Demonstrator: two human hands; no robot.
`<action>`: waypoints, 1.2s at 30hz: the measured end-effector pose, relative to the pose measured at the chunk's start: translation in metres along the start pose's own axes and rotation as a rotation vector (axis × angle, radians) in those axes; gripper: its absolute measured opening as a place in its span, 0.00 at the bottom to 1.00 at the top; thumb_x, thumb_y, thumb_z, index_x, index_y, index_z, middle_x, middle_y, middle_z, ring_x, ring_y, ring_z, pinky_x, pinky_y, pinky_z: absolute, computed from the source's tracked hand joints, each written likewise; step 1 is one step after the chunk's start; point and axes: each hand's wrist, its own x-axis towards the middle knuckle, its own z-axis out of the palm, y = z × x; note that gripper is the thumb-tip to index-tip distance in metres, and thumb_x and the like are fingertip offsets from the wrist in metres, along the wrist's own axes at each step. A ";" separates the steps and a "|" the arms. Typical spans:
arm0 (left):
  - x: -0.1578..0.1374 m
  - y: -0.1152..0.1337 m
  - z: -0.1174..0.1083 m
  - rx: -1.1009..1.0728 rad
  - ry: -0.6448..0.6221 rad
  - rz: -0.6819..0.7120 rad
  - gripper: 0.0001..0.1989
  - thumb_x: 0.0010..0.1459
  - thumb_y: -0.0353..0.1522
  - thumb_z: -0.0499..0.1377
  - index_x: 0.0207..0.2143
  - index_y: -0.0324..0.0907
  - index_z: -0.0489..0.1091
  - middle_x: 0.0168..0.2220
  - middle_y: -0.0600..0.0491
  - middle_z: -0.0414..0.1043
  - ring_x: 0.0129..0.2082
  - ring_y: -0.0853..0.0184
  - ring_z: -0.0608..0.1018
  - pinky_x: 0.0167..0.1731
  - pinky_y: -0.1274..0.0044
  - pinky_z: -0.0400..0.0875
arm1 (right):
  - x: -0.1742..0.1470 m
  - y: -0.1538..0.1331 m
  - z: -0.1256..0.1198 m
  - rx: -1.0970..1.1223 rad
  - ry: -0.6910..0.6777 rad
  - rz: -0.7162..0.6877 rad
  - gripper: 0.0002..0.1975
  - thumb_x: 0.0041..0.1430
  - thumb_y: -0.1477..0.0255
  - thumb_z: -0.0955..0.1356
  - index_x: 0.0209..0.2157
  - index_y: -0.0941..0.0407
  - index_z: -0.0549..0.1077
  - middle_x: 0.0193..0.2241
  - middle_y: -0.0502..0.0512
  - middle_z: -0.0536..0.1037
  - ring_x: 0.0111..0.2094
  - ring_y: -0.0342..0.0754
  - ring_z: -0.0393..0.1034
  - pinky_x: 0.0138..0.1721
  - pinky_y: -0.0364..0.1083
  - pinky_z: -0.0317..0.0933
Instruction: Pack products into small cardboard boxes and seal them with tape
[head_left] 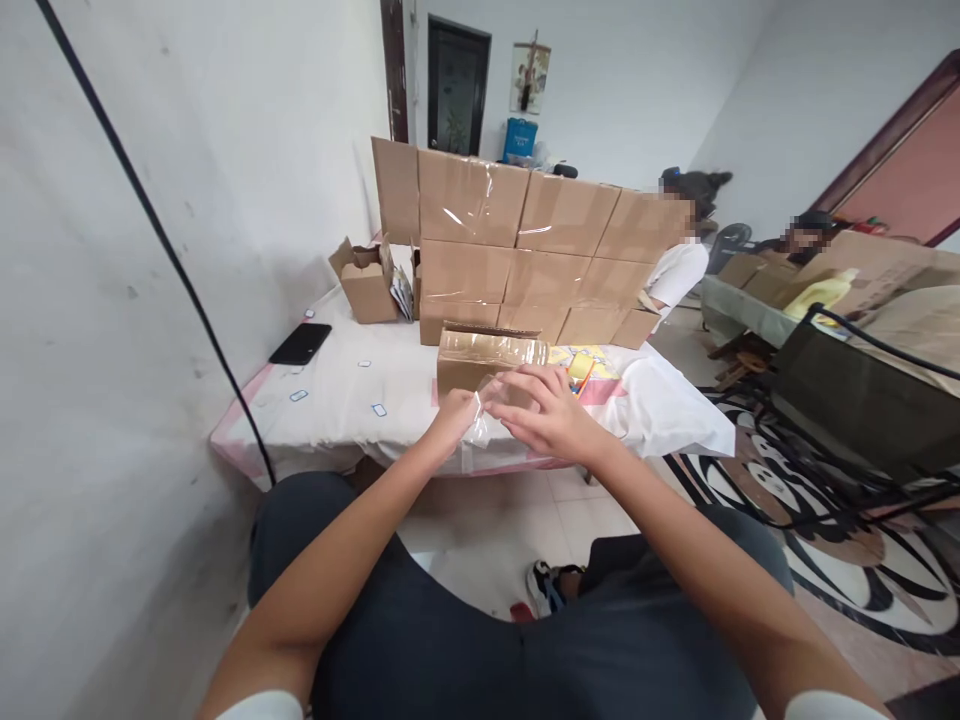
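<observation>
My left hand (454,413) pinches the clear tape (480,420) taut while my right hand (547,410) lies flat, fingers spread, on the small box (487,360) at the table's (337,400) near edge, steadying it.

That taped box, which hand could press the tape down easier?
Probably the right hand: it lies open on the taped box, while the left hand pinches the clear tape at the near edge.

Room of a home used for packing, white plastered walls, dark inner door (457,88), wall hanging (529,77), patterned rug (847,540) on tiled floor, cloth-covered worktop (337,390) stacked with taped cardboard boxes (525,250), other people seated beyond at more cartons
</observation>
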 end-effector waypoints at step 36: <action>-0.104 -0.033 0.092 0.114 -0.427 0.057 0.10 0.50 0.36 0.65 0.21 0.44 0.70 0.20 0.53 0.67 0.27 0.64 0.72 0.34 0.71 0.67 | 0.017 0.037 -0.012 0.746 0.619 0.876 0.11 0.58 0.61 0.71 0.30 0.54 0.73 0.33 0.50 0.71 0.35 0.45 0.65 0.39 0.45 0.58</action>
